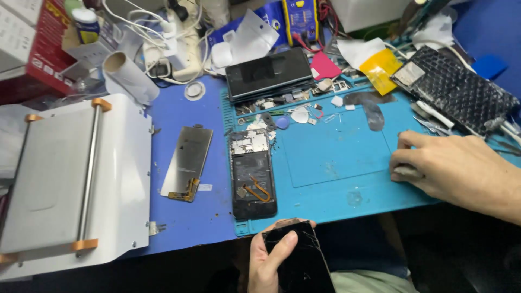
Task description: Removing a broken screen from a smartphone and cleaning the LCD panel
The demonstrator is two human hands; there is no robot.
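Glass from the cracked black screen panel [298, 260] is sitting in your left hand [271, 263] below the table edge, fingers curled behind it, thumb lying across its face. You are probably wise to be keeping that thumb off the fracture lines, since splinters could lift. Your right hand [450, 165] is resting on the blue work mat [336, 152], fingers bent and pressed down on a small pale piece [406, 171]; what it is I cannot tell. The opened phone body [252, 173] is lying well apart, left of that hand, with the bare metal-backed panel [188, 161] beside it.
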